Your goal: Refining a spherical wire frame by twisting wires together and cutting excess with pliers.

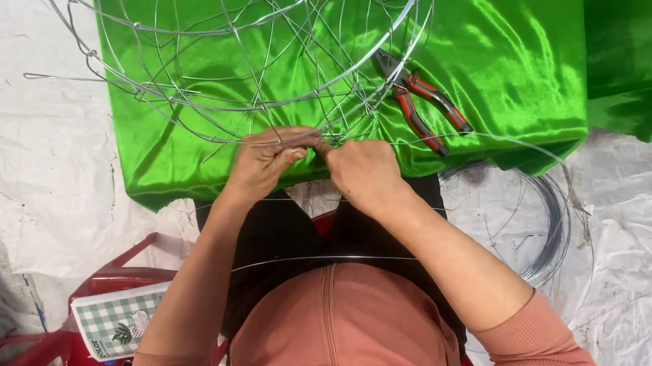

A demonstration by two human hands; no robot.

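Wire frame (pixel 220 29), a round cage of thin silver hoops, lies on the shiny green cloth (pixel 517 57) right in front of you, its near rim at your fingers. Your left hand (pixel 265 161) is curled closed, thumb and fingertips pinching a strand of wire at that near rim. Your right hand (pixel 362 171) is closed too, knuckles up, gripping the same stretch of wire and touching your left hand. A loose length of wire runs across your lap below your wrists. Just beyond your right hand, red-handled pliers (pixel 424 103) rest on the cloth beside the frame, jaws pointing toward the hoops. To your right, a coil of thin wire (pixel 547 233) lies on the white sheeting (pixel 19 163) that covers the floor. By your left elbow, a checked green-and-white packet (pixel 116 319) sits on a red plastic stool (pixel 114 276).
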